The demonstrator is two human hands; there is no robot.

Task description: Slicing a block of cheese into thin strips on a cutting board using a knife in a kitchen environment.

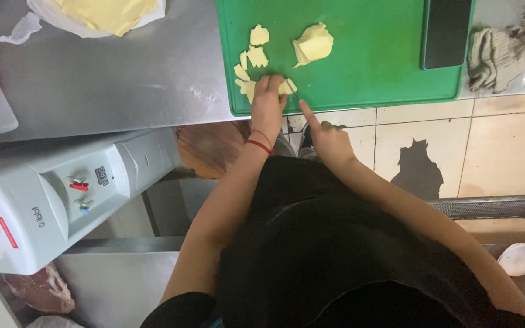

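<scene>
- Where the green cutting board (360, 67) nears the worktop (123, 79) edge, left hand (267, 106) fingers press flat on pale yellow slices (249, 73).
- Right hand (326, 136) grips a thin knife (293, 92), forefinger extended.
- Farther: yellow block (313, 44).
</scene>
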